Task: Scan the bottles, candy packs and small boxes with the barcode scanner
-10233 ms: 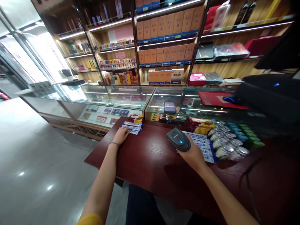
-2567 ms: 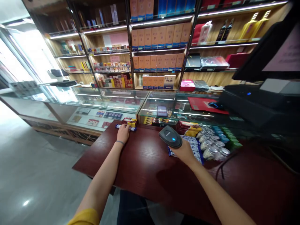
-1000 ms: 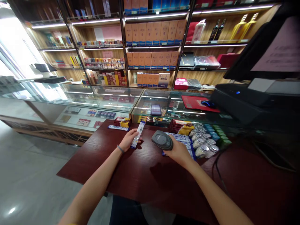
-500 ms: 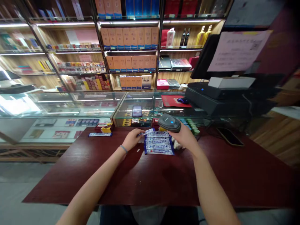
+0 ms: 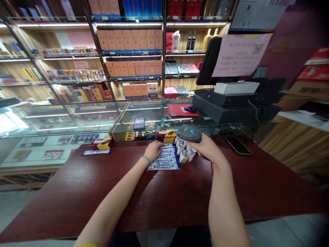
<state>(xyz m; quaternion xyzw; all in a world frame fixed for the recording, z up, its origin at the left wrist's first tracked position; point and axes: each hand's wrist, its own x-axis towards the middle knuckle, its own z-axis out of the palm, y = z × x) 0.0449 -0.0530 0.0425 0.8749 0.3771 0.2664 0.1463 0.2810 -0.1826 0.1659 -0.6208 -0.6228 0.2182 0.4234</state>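
A dark-red wooden table (image 5: 177, 199) is bearing slim blue-and-white plastic packets (image 5: 165, 161) side by side. The left hand (image 5: 153, 151) is covering their far-left corner; whether its fingers are pinching one is unclear. The right hand (image 5: 205, 146) is gripping a dark-grey plastic scanner (image 5: 189, 133).

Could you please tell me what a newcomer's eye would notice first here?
Probably the dark grey scanner with a blue light, held in the right hand above the dark red wooden table. Next comes the left hand at the blue-and-white wrapped bars, beside small silver-lidded jars. Behind, orange boxes with blue bases line wooden shelves.
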